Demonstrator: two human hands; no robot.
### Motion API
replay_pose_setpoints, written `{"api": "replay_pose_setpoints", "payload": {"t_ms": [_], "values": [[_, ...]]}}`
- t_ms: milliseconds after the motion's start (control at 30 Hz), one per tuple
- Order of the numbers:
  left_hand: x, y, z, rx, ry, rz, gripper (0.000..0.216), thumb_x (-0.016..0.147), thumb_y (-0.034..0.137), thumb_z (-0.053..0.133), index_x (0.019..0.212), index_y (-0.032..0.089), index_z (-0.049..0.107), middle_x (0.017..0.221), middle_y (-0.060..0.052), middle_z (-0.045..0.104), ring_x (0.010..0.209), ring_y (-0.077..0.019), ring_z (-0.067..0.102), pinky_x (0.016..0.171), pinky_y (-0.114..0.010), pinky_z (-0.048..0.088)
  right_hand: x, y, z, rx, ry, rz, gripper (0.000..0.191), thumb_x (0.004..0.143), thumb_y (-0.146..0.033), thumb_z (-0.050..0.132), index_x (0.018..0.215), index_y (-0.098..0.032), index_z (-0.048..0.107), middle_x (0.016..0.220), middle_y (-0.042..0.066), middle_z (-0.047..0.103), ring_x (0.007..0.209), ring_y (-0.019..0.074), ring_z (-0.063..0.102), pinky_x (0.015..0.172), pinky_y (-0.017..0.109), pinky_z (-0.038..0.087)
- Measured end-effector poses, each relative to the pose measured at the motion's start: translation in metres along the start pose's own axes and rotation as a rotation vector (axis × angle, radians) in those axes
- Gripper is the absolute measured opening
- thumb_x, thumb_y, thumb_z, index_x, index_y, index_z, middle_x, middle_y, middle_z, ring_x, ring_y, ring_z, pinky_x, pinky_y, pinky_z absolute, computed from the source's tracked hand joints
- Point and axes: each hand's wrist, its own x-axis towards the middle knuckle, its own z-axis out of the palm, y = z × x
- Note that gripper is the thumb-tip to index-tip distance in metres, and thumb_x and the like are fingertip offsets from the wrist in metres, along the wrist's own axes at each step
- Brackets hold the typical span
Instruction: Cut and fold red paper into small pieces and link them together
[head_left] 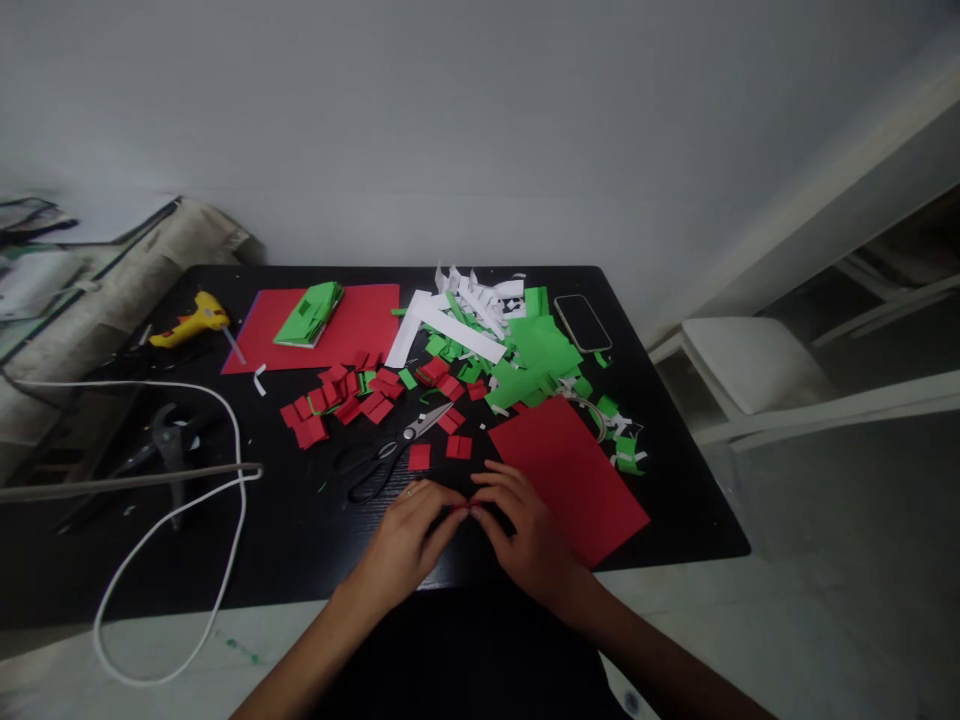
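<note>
Near the front edge of the black table, my left hand (409, 535) and my right hand (525, 530) meet at their fingertips. Between them they pinch a small piece of red paper (466, 507), mostly covered by the fingers. Just beyond my hands lie a red paper square (419, 457) and a creased red paper piece (459, 447). Black-handled scissors (390, 455) rest to the left of these, blades apart. A large red sheet (570, 480) lies beside my right hand, partly behind it. Farther back is a loose pile of folded red pieces (345, 390).
Green paper (540, 350) and white scraps (480, 300) cover the back middle. A phone (583, 324) lies at the back right. On the left are a yellow glue gun (191, 322), pliers (171, 450) and a looping white cable (238, 520). A white chair (750, 365) stands right.
</note>
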Motion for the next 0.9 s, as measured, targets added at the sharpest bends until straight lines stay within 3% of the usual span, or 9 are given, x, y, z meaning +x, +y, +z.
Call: {"api": "replay_pose_setpoints", "payload": {"t_ms": [900], "values": [[0.0018, 0.0007, -0.0029, -0.040, 0.012, -0.010, 0.005, 0.100, 0.020, 0.061, 0.103, 0.021, 0.064, 0.093, -0.002, 0.073, 0.087, -0.0169, 0.068, 0.084, -0.031, 0.050, 0.0023, -0.0007, -0.0039, 0.125, 0.008, 0.014, 0.013, 0.096, -0.013, 0.062, 0.099, -0.023, 0.069, 0.110, 0.007, 0.075, 0.120, 0.0256, 0.063, 0.103, 0.047, 0.054]]}}
